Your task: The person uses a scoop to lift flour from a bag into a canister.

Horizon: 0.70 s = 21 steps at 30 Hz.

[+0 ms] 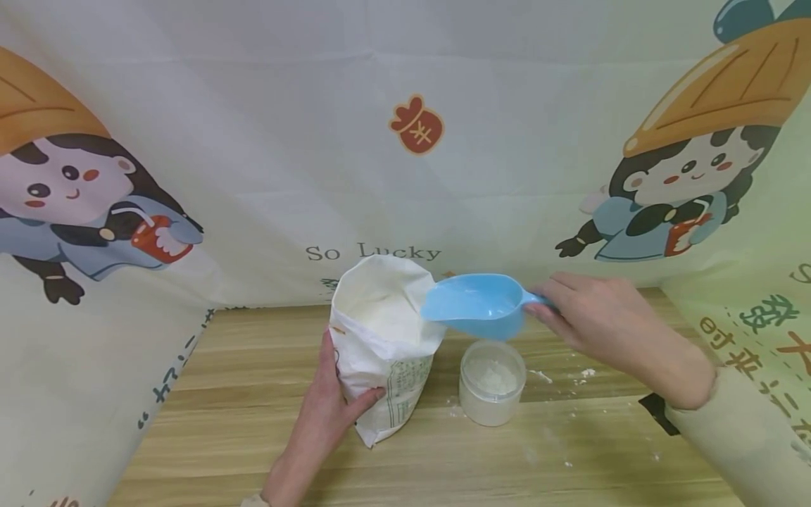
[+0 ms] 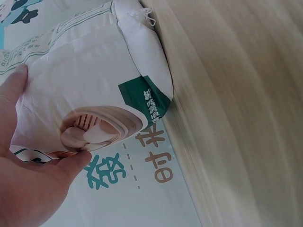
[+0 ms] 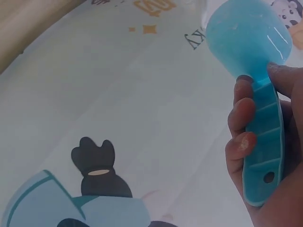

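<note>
My left hand (image 1: 326, 408) grips the lower side of a white flour bag (image 1: 402, 370), thumb across its front. The bag's top is open and white flour (image 1: 389, 317) shows inside. In the left wrist view, the bag (image 2: 71, 56) bears a picture of buns in a steamer. My right hand (image 1: 598, 313) holds a blue scoop (image 1: 484, 303) by its handle, with the scoop's tip overlapping the bag's right rim. Fingers curl round the ridged handle (image 3: 265, 137) in the right wrist view. Below the scoop stands a clear plastic jar (image 1: 491, 405) with some flour in it.
Spilled flour (image 1: 586, 374) dots the wooden tabletop (image 1: 222, 422), mostly right of the jar. A small black item (image 1: 659, 412) lies by the right sleeve (image 1: 741, 429). A printed cloth backdrop (image 1: 285, 141) rises behind the table and along both sides.
</note>
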Each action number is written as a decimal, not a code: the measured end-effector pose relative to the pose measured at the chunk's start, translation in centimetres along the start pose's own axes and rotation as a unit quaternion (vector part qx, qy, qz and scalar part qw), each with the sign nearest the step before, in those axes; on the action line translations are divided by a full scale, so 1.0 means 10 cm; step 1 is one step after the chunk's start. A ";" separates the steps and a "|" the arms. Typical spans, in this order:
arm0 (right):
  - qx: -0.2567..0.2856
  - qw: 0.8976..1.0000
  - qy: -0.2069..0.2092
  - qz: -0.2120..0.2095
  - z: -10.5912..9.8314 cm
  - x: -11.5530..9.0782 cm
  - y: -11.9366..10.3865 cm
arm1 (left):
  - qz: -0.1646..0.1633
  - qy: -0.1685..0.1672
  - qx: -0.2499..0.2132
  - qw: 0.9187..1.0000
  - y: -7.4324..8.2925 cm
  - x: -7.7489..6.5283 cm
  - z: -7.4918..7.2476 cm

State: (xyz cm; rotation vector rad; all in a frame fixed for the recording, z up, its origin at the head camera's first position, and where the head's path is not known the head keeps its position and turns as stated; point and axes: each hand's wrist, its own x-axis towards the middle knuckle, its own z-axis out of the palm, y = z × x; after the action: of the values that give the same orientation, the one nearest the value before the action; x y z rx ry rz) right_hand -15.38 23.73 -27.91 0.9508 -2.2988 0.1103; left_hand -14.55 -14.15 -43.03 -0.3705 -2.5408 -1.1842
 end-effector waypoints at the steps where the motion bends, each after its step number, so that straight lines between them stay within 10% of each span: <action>1: 0.002 1.000 -0.002 0.000 0.00 0.01 -0.01 | 0.000 0.000 0.001 1.000 0.00 0.00 0.00; 21: -0.056 0.993 -0.103 0.013 -0.07 0.45 -0.25 | -0.004 0.002 0.011 1.000 0.00 -0.01 0.01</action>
State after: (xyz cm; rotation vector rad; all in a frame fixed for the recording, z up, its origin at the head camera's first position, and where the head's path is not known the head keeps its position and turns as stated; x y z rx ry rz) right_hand -15.71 19.36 -25.10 0.9109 -2.4777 -0.1111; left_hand -14.51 -14.13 -43.14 -0.3537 -2.5524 -1.1575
